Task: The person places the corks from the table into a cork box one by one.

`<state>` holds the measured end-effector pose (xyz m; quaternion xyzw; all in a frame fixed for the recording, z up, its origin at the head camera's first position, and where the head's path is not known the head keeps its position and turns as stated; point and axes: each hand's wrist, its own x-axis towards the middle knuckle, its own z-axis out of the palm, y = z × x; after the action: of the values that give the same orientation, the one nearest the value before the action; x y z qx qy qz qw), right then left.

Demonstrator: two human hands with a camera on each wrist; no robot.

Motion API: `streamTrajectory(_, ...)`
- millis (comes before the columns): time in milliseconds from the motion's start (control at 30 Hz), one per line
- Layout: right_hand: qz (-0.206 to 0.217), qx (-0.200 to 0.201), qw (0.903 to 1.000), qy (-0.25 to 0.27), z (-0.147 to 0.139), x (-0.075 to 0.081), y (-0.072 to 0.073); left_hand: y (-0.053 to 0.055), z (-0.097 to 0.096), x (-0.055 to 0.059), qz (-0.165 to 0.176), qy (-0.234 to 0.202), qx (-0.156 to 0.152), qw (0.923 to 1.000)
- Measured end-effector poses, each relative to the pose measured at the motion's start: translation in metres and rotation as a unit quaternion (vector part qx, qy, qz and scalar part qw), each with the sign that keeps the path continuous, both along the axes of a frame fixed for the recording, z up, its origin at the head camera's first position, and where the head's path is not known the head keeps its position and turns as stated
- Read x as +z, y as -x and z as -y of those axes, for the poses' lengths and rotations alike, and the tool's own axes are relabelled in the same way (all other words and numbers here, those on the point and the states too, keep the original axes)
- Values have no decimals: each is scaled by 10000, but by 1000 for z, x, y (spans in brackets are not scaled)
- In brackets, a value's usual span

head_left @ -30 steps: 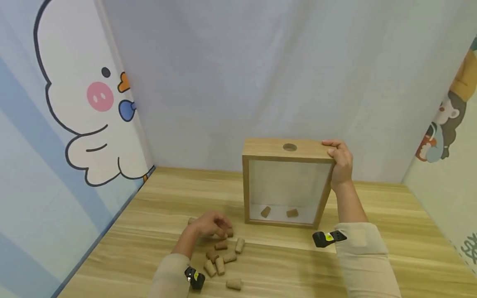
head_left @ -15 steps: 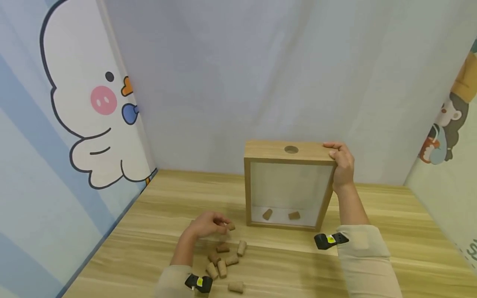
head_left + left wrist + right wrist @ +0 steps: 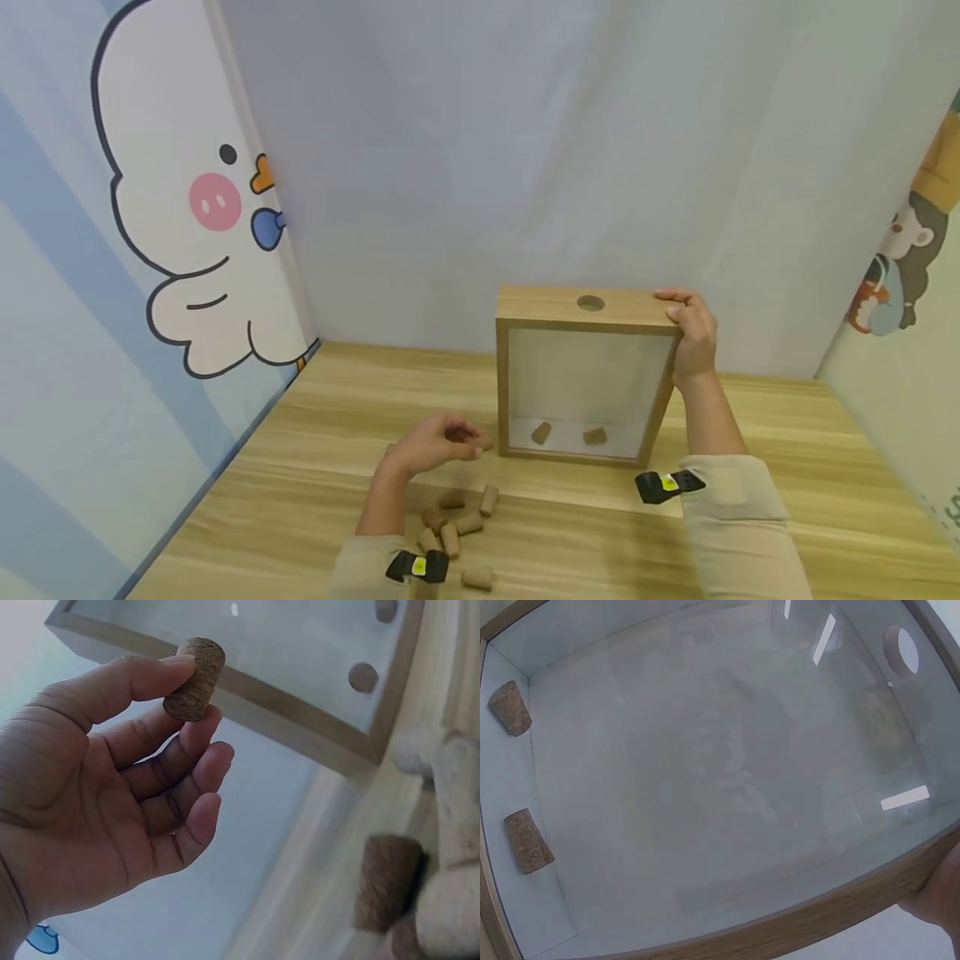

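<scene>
My left hand [image 3: 437, 446] pinches a cork stopper [image 3: 196, 679] between thumb and fingertips, above the table and left of a wooden shadow box [image 3: 503, 387]. The box stands upright with a clear front and a round hole [image 3: 591, 303] in its top. Two cork stoppers lie inside on its white floor, one cork at left [image 3: 511, 709] and another cork [image 3: 529, 841] in the right wrist view. My right hand [image 3: 694, 337] grips the box's upper right corner, thumb on the top face. Only a bit of that hand shows in the right wrist view.
Several loose corks [image 3: 449, 540] lie in a cluster on the wooden table [image 3: 585, 533] below my left hand, with one cork [image 3: 477, 578] nearer the front. A pale curtain [image 3: 450, 167] hangs behind the table, and printed cloth panels [image 3: 67, 333] stand at both sides.
My left hand has lifted the cork from the area of the pile and moved right towards the box. My right hand keeps its grip on the corner. The view has shifted slightly.
</scene>
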<state>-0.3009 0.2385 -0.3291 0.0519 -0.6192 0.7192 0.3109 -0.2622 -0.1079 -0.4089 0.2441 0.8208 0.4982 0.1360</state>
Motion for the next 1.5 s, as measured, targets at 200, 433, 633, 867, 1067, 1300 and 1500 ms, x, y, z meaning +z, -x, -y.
streamTrajectory(200, 49, -22, 10000, -35, -6, -3, -2, 2, -20, 11, -270, -439, -307, 9982)
streamTrajectory(433, 135, -57, 9999, -70, -10, -5, -4, 4, -43, 21, -884, -568, -466, 9934)
streamTrajectory(633, 59, -50, 10000, -38, -9, -5, -1, 1, -63, 32, -980, -889, -515, 9899)
streamTrajectory(867, 91, -9, 9999, -104, -9, -5, 2, -1, -82, 56, -978, -1298, -468, 9856)
streamTrajectory(1067, 164, -37, 9997, -150, -11, -1, 1, -2, -95, 88, -867, -1373, -96, 9867)
streamTrajectory(1300, 98, -59, 9999, -69, -12, 1, 2, -1, -106, 120, -859, -1407, 177, 9862)
streamTrajectory(1500, 91, -14, 9999, -93, -10, -2, 3, 6, -111, 142, -741, -1227, 820, 9863)
